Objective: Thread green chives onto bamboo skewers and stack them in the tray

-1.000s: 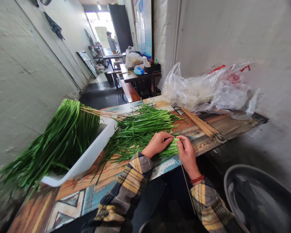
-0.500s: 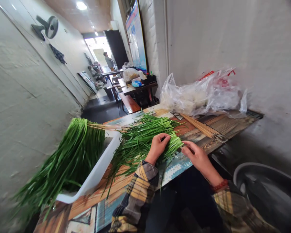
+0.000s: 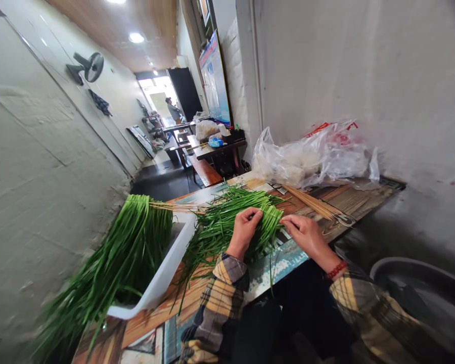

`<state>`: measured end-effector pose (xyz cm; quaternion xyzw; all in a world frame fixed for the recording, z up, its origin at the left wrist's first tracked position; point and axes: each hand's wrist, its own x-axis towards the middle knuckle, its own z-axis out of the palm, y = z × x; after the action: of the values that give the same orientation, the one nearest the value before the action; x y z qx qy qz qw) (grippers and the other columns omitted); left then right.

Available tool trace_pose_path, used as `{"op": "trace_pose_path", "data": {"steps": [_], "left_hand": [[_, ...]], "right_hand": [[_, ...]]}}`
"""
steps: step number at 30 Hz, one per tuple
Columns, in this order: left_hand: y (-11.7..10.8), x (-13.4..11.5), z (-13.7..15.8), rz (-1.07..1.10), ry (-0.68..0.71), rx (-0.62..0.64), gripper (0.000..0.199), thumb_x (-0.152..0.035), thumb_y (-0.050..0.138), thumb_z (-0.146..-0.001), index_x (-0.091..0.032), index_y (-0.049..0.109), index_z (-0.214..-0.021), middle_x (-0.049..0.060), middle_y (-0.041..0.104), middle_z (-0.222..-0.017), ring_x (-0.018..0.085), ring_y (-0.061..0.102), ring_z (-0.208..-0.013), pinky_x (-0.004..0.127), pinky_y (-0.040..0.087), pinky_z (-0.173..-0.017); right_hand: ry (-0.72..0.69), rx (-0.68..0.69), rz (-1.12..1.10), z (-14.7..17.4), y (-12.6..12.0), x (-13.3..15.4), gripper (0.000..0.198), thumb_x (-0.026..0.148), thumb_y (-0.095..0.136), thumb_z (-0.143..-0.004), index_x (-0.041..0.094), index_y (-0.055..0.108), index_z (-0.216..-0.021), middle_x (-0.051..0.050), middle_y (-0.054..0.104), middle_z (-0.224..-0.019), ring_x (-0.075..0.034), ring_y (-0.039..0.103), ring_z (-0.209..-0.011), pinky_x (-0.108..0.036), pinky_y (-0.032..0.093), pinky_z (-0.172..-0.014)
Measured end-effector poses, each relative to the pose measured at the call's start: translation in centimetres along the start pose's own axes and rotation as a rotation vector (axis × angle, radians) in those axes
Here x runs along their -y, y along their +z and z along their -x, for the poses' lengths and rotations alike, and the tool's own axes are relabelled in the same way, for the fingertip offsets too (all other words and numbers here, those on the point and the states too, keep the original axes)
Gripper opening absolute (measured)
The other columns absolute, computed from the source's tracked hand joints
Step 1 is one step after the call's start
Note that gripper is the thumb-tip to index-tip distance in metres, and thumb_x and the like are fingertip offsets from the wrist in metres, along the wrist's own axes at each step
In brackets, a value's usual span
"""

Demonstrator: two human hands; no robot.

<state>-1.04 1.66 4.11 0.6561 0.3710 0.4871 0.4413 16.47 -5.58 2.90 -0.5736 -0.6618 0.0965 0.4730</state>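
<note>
A loose pile of green garlic chives (image 3: 222, 215) lies across the table, its pale cut ends toward the right. My left hand (image 3: 245, 230) is closed over the stalks near those ends, thumb and forefinger pinched on them. At the tips of the cut ends, my right hand (image 3: 307, 237) has thumb and forefinger pinched together on the chives; the exact stalks are hidden. Thin wooden skewers (image 3: 314, 202) lie in a bundle beyond my right hand. To the left, a thick mass of chives threaded on skewers (image 3: 136, 242) hangs over a white plastic tray (image 3: 159, 283).
Clear plastic bags (image 3: 307, 156) sit at the table's back edge against the wall. A dark round tub (image 3: 420, 288) stands low at the right. Farther off are another table (image 3: 216, 149), a bench (image 3: 205, 171) and a person (image 3: 173, 110) near the doorway.
The camera view has tilted slightly upward, so the scene sits lower and the tray farther right. My right hand's fingers have closed into a tighter pinch at the chive ends.
</note>
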Motion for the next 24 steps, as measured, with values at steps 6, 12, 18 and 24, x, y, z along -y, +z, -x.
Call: {"op": "trace_pose_path", "data": {"steps": [6,12,18,24], "left_hand": [[-2.3,-1.9,0.1,0.039,-0.038,0.05,0.028,-0.04,0.068,-0.074,-0.012,0.067,-0.072,-0.001,0.061,-0.069,0.009,0.051,-0.065,0.022,0.04,-0.064],[-3.4,-5.5,-0.4,0.122,-0.067,0.244,0.049,-0.037,0.08,-0.062,-0.012,0.069,-0.103,0.007,0.069,-0.1,0.017,0.061,-0.087,0.028,0.046,-0.081],[-2.7,-10.1,-1.3,0.168,-0.075,0.353,0.043,-0.036,0.083,-0.059,-0.01,0.071,-0.092,0.005,0.071,-0.088,0.017,0.063,-0.078,0.03,0.048,-0.078],[-1.3,-12.3,-1.1,0.233,-0.124,0.339,0.039,-0.033,0.085,-0.056,-0.01,0.071,-0.086,0.003,0.07,-0.076,0.013,0.062,-0.066,0.029,0.048,-0.071]], "right_hand": [[-0.056,0.061,-0.025,-1.5,-0.1,1.3,0.03,0.038,0.047,-0.088,0.021,0.07,-0.079,-0.002,0.07,-0.073,-0.018,0.064,-0.068,-0.028,0.044,-0.064],[-0.067,0.126,-0.028,-3.3,-3.1,3.7,0.03,0.039,0.047,-0.089,0.02,0.071,-0.085,0.0,0.066,-0.065,-0.017,0.061,-0.061,-0.026,0.042,-0.06],[-0.17,0.046,-0.041,-4.3,-5.7,6.2,0.028,0.038,0.049,-0.088,0.022,0.072,-0.086,-0.001,0.068,-0.068,-0.018,0.064,-0.065,-0.028,0.044,-0.064],[-0.269,0.003,-0.055,-4.2,-7.7,6.9,0.026,0.036,0.049,-0.09,0.022,0.071,-0.089,-0.002,0.072,-0.082,-0.018,0.065,-0.074,-0.028,0.046,-0.068]]}}
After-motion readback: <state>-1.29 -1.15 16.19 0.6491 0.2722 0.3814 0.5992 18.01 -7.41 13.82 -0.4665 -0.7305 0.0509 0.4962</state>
